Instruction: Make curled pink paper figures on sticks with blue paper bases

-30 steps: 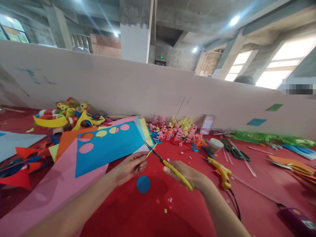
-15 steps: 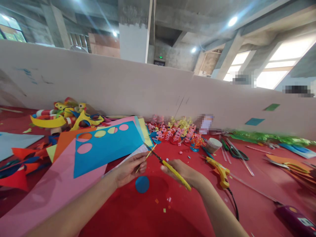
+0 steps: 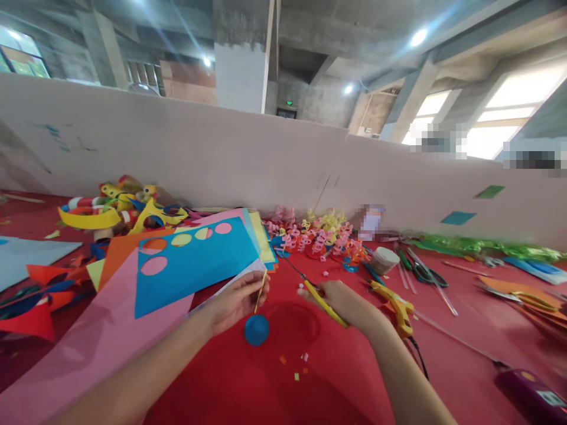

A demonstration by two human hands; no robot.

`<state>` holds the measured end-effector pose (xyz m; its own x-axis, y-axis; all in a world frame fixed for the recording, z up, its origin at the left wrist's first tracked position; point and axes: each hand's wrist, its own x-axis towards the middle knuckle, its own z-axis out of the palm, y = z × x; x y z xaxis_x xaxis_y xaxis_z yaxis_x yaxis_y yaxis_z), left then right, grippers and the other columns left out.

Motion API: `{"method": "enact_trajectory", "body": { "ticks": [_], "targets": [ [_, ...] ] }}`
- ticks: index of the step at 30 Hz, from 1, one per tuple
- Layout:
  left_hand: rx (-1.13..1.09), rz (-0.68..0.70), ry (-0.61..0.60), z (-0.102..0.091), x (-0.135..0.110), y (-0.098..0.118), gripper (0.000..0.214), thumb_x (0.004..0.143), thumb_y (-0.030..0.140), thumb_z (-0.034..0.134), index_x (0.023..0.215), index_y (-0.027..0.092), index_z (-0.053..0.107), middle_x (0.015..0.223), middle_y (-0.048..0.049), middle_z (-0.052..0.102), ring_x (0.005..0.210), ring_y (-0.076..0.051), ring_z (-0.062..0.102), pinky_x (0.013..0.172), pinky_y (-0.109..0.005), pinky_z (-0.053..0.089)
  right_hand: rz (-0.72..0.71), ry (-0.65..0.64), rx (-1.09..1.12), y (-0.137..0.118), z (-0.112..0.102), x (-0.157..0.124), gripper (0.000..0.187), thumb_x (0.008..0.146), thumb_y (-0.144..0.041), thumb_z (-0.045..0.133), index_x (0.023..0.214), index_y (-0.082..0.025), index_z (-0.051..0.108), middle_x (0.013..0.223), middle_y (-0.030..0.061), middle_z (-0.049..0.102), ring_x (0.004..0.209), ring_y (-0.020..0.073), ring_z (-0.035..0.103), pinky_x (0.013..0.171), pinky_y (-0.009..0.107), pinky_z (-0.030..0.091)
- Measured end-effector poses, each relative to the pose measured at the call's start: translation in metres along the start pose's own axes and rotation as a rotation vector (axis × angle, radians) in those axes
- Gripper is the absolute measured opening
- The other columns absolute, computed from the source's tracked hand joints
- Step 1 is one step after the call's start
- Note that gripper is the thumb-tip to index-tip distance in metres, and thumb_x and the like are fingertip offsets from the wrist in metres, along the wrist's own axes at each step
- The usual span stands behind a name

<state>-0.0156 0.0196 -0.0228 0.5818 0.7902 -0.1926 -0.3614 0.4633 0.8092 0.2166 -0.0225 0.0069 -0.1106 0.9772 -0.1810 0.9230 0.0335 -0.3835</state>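
Note:
A thin yellow paper strip [image 3: 260, 293] stands nearly upright, pinched between the fingertips of my left hand [image 3: 237, 302]. Just below that hand, a round blue paper disc [image 3: 257, 330] lies on the red tabletop. My right hand [image 3: 343, 302] is closed around yellow-handled scissors [image 3: 325, 306], whose blades point up and to the left, apart from the strip. A blue sheet with round holes [image 3: 199, 268] rests on other coloured sheets to the left of my hands.
Pink and yellow paper curls [image 3: 316, 233] crowd the back of the table by a white partition [image 3: 212, 156]. On the right lie a yellow glue gun [image 3: 396, 307], a small tub [image 3: 384, 260], green-handled scissors [image 3: 427, 274] and a purple device [image 3: 534, 392]. Paper scraps dot the front.
The scissors have moved right, away from the strip, with my right hand. In my left hand the strip has turned from slanting to nearly upright.

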Motion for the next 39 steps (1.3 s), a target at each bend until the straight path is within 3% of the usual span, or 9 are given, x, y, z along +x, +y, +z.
{"method": "enact_trajectory", "body": {
  "ticks": [4, 7, 13, 17, 21, 24, 28, 32, 39],
  "targets": [
    [0.011, 0.049, 0.006, 0.006, 0.0, -0.001, 0.007, 0.075, 0.018, 0.064, 0.077, 0.015, 0.058, 0.064, 0.0016, 0.051, 0.056, -0.007, 0.043, 0.053, -0.019, 0.034, 0.177, -0.006, -0.191, 0.014, -0.001, 0.002, 0.069, 0.084, -0.067, 0.024, 0.07, -0.013, 0.066, 0.066, 0.0142, 0.065, 0.062, 0.0236, 0.062, 0.056, 0.03, 0.04],
    [0.049, 0.067, 0.02, 0.009, -0.002, -0.001, 0.013, 0.081, 0.03, 0.059, 0.082, 0.017, 0.057, 0.059, 0.0033, 0.048, 0.051, -0.007, 0.038, 0.048, -0.019, 0.03, 0.262, -0.048, -0.257, 0.019, -0.005, 0.002, 0.064, 0.085, -0.061, 0.029, 0.081, -0.011, 0.069, 0.082, 0.0204, 0.069, 0.078, 0.03, 0.066, 0.064, 0.034, 0.045],
    [0.035, 0.096, 0.003, 0.007, -0.003, 0.0, 0.016, 0.081, 0.033, 0.061, 0.089, 0.022, 0.053, 0.057, 0.0055, 0.048, 0.05, -0.007, 0.041, 0.048, -0.018, 0.032, 0.336, -0.099, -0.303, 0.024, -0.002, 0.005, 0.051, 0.09, -0.044, 0.03, 0.092, -0.011, 0.069, 0.095, 0.0228, 0.068, 0.093, 0.0331, 0.064, 0.071, 0.039, 0.047],
    [-0.03, 0.058, 0.071, 0.009, -0.004, 0.0, 0.017, 0.075, 0.027, 0.067, 0.083, 0.021, 0.054, 0.071, 0.0033, 0.056, 0.065, -0.01, 0.056, 0.064, -0.026, 0.048, 0.377, -0.114, -0.313, 0.029, 0.007, 0.007, 0.047, 0.085, -0.048, 0.038, 0.096, -0.014, 0.068, 0.101, 0.0193, 0.067, 0.095, 0.032, 0.063, 0.071, 0.038, 0.047],
    [-0.085, 0.072, 0.111, 0.008, -0.003, -0.002, 0.014, 0.073, 0.02, 0.07, 0.079, 0.018, 0.057, 0.065, 0.0047, 0.054, 0.064, -0.009, 0.057, 0.075, -0.032, 0.052, 0.369, -0.155, -0.323, 0.033, 0.006, 0.005, 0.045, 0.076, -0.051, 0.052, 0.094, -0.013, 0.068, 0.101, 0.018, 0.068, 0.094, 0.032, 0.063, 0.07, 0.035, 0.047],
    [-0.092, 0.069, 0.137, 0.005, 0.0, -0.004, 0.01, 0.075, 0.018, 0.068, 0.077, 0.016, 0.059, 0.063, 0.0034, 0.056, 0.062, -0.009, 0.058, 0.072, -0.028, 0.054, 0.346, -0.076, -0.326, 0.032, 0.001, 0.003, 0.04, 0.074, -0.047, 0.058, 0.09, -0.011, 0.067, 0.098, 0.02, 0.067, 0.092, 0.0336, 0.063, 0.07, 0.037, 0.047],
    [-0.128, 0.078, 0.181, 0.002, 0.002, -0.005, 0.006, 0.076, 0.014, 0.066, 0.076, 0.016, 0.06, 0.067, 0.0006, 0.062, 0.067, -0.011, 0.063, 0.074, -0.026, 0.054, 0.017, 0.071, 0.111, 0.013, 0.002, 0.006, 0.019, 0.077, -0.027, 0.058, 0.089, -0.014, 0.063, 0.09, 0.0112, 0.068, 0.086, 0.0228, 0.064, 0.074, 0.032, 0.047],
    [-0.131, 0.109, 0.191, 0.003, 0.002, -0.004, 0.006, 0.078, 0.013, 0.063, 0.074, 0.015, 0.06, 0.069, -0.0004, 0.065, 0.07, -0.012, 0.065, 0.077, -0.025, 0.053, -0.37, -0.035, 0.734, -0.016, 0.014, 0.008, 0.036, 0.072, -0.031, 0.066, 0.105, -0.017, 0.058, 0.09, 0.004, 0.067, 0.083, 0.0161, 0.063, 0.077, 0.029, 0.049],
    [-0.077, 0.091, 0.214, 0.008, -0.001, -0.001, 0.007, 0.071, 0.012, 0.066, 0.071, 0.016, 0.06, 0.069, -0.0014, 0.067, 0.073, -0.014, 0.065, 0.076, -0.026, 0.051, -0.346, 0.232, 0.903, -0.03, 0.023, 0.016, 0.029, 0.07, -0.043, 0.066, 0.08, -0.015, 0.062, 0.074, 0.0028, 0.065, 0.069, 0.0143, 0.059, 0.068, 0.028, 0.047]
  ]
}}
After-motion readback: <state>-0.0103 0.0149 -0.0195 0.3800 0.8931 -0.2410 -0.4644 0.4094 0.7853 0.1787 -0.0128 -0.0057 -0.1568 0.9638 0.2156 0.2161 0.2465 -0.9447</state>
